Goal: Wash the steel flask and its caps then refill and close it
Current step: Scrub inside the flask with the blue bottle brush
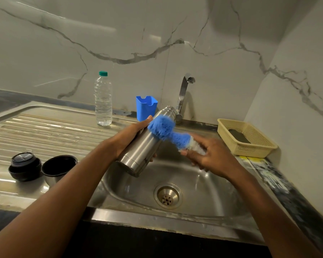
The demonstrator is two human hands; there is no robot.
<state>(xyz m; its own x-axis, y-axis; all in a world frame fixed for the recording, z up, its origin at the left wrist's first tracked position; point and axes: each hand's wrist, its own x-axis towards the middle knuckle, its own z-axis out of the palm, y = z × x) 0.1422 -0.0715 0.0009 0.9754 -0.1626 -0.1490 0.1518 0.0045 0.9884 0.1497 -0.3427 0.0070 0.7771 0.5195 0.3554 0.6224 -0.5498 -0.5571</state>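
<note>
The left hand (128,137) is gripping the cylindrical brushed-steel flask (145,144) around its middle, fingers wrapped beneath and thumb lying along the top, tilting it with the open neck pointing up toward the curved chrome tap (184,90), above the stainless-steel sink basin (203,185). The right hand (207,155) is reaching in from the right, fingers curled round the white handle end of the fluffy blue bottle brush (165,130), whose head is pressing against the flask's shoulder. The two black flask caps (43,167) are sitting on the ribbed steel worktop (45,131), left of the basin.
</note>
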